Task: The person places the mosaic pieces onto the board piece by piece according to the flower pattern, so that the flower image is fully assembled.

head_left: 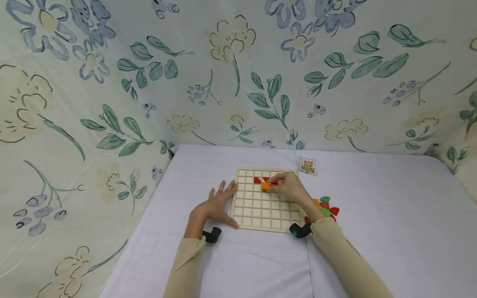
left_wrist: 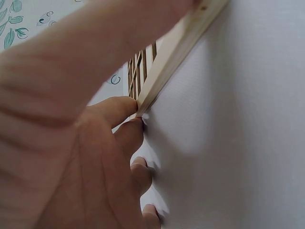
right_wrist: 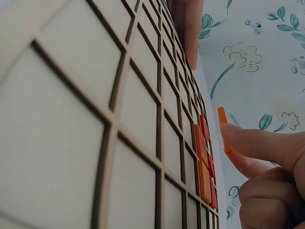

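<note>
The wooden grid board [head_left: 249, 211] lies on the white cloth, its square cells framed by raised strips. My left hand [head_left: 216, 205] rests at its left side, fingers spread, thumb by the near corner; in the left wrist view fingers touch the board's edge [left_wrist: 159, 76]. Over the board's far part, my right hand [head_left: 292, 188] pinches a thin orange tile [right_wrist: 224, 129] between thumb and finger, raised off the grid. Orange tiles [right_wrist: 205, 181] sit in cells below it, beside several red tiles [head_left: 257, 180]. The right fingers partly cover that row in the head view.
Loose red, green and orange tiles [head_left: 325, 210] lie right of the board, partly behind the right wrist. A small printed pattern card [head_left: 308, 166] lies beyond the board's far right corner. A floral curtain [head_left: 238, 82] hangs behind the table.
</note>
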The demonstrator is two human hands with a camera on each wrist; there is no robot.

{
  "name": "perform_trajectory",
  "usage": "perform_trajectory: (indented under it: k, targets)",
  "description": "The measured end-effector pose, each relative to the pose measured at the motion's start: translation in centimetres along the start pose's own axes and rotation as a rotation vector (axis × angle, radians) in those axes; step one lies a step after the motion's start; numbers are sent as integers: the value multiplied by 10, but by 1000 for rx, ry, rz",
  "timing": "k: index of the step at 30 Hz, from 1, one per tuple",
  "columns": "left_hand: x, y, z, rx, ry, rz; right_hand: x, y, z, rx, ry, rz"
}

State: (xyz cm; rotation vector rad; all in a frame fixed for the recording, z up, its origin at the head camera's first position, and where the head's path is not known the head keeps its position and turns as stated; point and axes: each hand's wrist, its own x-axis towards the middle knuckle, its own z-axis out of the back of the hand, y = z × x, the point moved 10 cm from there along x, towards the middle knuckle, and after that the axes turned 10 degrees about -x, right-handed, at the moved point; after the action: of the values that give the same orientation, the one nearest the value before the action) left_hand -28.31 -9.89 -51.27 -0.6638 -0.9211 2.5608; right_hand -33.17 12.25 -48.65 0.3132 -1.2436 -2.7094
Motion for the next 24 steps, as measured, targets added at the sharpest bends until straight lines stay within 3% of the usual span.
perform_trajectory:
  k: [14, 24]
  targets:
    - [1, 0, -1, 9, -3, 16, 10, 0, -21, -7, 4, -88]
    - [0, 0, 0, 3, -3, 14, 11, 1, -20, -2, -17, -56]
